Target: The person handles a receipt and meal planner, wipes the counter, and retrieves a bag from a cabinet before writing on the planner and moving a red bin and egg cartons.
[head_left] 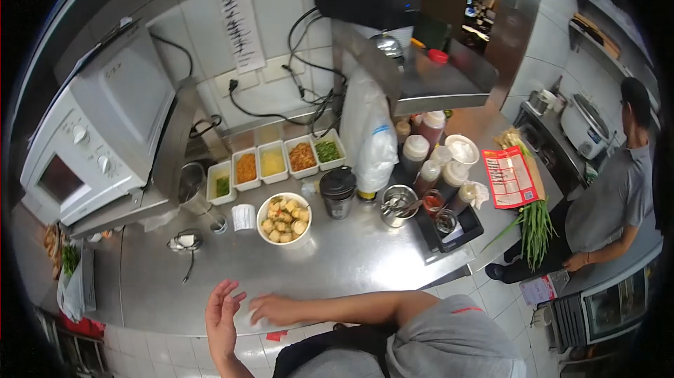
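My left hand [223,315] is raised above the counter's front edge, its fingers stretched out and nothing in them. Just to its right, my right hand [275,309] is low over the steel counter [168,287], fingers curled down and slightly blurred. A small bit of white shows under its fingertips; what it is, I cannot make out. Beyond both hands stands a white bowl [298,239] of pale, browned cubes with green bits. A black lidded cup [338,195] is behind it to the right, and a white paper roll [243,217] to its left.
White tubs of toppings [272,161] line the wall. Sauce bottles [415,150], a steel pot [399,204] and a black tray [460,232] stand right. Green onions [535,234] hang over the edge. A microwave [98,125] is left; another person [607,199] stands far right.
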A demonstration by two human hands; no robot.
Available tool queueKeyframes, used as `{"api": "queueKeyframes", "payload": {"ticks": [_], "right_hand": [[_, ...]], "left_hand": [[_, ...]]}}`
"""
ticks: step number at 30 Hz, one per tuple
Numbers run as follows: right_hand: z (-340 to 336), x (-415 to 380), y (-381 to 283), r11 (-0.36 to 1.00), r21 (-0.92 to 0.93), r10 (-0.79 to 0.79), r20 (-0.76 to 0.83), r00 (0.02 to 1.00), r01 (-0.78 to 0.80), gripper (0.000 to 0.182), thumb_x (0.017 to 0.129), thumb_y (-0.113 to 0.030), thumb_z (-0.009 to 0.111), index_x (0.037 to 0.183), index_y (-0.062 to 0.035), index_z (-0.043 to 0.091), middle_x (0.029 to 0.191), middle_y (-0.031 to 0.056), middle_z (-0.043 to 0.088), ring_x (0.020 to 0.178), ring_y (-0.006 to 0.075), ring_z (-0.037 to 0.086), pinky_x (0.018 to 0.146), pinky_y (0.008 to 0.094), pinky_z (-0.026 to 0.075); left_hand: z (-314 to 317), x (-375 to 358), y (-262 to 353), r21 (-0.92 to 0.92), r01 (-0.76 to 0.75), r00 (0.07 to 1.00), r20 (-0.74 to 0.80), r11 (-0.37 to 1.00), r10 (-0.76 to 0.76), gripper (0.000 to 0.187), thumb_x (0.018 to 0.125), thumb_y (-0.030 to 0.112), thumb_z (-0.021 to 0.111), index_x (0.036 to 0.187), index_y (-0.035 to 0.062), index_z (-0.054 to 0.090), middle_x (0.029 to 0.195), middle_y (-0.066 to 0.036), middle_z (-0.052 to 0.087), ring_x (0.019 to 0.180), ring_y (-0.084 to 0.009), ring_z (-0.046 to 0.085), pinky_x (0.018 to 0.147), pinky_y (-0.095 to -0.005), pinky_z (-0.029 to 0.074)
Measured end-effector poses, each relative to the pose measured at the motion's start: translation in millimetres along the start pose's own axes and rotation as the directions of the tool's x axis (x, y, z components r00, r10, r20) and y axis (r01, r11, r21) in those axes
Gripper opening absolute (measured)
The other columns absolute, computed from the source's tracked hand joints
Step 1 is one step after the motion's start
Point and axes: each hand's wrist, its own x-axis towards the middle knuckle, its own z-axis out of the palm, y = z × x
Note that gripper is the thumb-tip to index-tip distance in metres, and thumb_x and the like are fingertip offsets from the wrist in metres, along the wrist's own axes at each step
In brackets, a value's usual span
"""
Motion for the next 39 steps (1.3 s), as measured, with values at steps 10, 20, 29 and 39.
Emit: {"api": "queueKeyframes", "payload": {"ticks": [10, 20, 29, 39], "right_hand": [[-206, -271, -79, 0.865, 0.316, 0.453, -0.157, 0.878, -0.39, 0.049, 0.089, -0.021, 0.056, 0.135, -0.0136, 0.04, 0.137, 0.0103, 0.042, 0.123, 0.0258, 0.044, 0.1, 0.0384, 0.036], [-281, -487, -61, 0.798, 0.603, 0.59, -0.785, 0.19, 0.016, 0.026, 0.085, -0.001, 0.056, 0.111, 0.0001, 0.057, 0.107, 0.0108, 0.063, 0.099, 0.0187, 0.061, 0.085, 0.0309, 0.047], [-287, -485, 90, 0.771, 0.552, 0.637, -0.686, 0.352, -0.319, 0.046, 0.086, 0.001, 0.045, 0.133, -0.0033, 0.042, 0.123, 0.0136, 0.055, 0.117, 0.0204, 0.049, 0.099, 0.0293, 0.036], [-291, -463, 123, 0.698, 0.713, 0.634, -0.659, 0.404, 0.068, 0.068, 0.075, -0.002, 0.039, 0.142, -0.0052, 0.028, 0.146, 0.0106, 0.028, 0.137, 0.02, 0.022, 0.11, 0.028, 0.014]], "left_hand": [[182, 141, 74, -0.451, 0.094, 0.895, 0.429, 0.888, 0.123, 0.059, 0.094, 0.039, 0.042, 0.141, 0.0083, 0.024, 0.146, -0.017, 0.023, 0.135, -0.0284, 0.024, 0.107, -0.0447, 0.019], [360, 284, 61, -0.532, 0.43, 0.841, 0.529, 0.729, -0.11, 0.067, 0.086, 0.053, 0.043, 0.138, 0.012, 0.034, 0.135, -0.019, 0.041, 0.129, -0.0337, 0.03, 0.109, -0.0487, 0.015], [364, 299, 55, -0.265, 0.19, 0.871, 0.489, 0.945, -0.038, 0.067, 0.085, 0.053, 0.045, 0.137, 0.012, 0.036, 0.134, -0.018, 0.043, 0.128, -0.0342, 0.032, 0.109, -0.0491, 0.017], [380, 292, 28, 0.106, 0.007, 0.845, 0.532, 0.994, -0.063, 0.067, 0.083, 0.053, 0.047, 0.136, 0.0121, 0.038, 0.132, -0.017, 0.045, 0.127, -0.0348, 0.034, 0.108, -0.0495, 0.019]]}}
